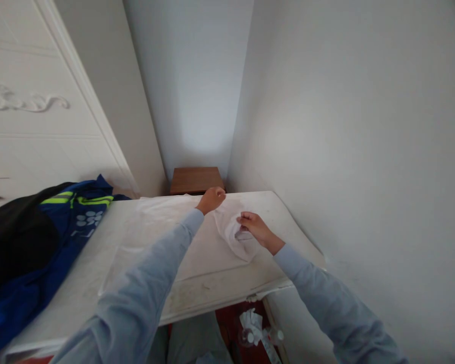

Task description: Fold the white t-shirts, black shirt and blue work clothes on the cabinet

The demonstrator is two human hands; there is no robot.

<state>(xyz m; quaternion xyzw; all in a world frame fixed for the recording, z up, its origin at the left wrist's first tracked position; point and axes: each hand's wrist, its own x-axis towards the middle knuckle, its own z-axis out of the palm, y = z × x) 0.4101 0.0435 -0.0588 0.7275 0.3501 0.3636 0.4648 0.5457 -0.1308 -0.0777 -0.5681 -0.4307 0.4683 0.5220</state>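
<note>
A thin white cloth [200,253] lies spread over the white table, its right end lifted and bunched into a loose fold. My right hand [252,226] pinches the edge of that fold between thumb and fingers. Farther back, my left hand [212,198] is closed at the cloth's far right corner, with the fabric running down from its fingers. The cloth's left part rests flat with some wrinkles, partly hidden by my left forearm.
The white table [189,298] meets the right wall. A blue and black jacket [79,217] covers its left end. Behind stands a brown wooden cabinet [197,179]. Plastic bottles [250,336] and white wrapping sit below the front edge. White furniture [41,131] rises at the left.
</note>
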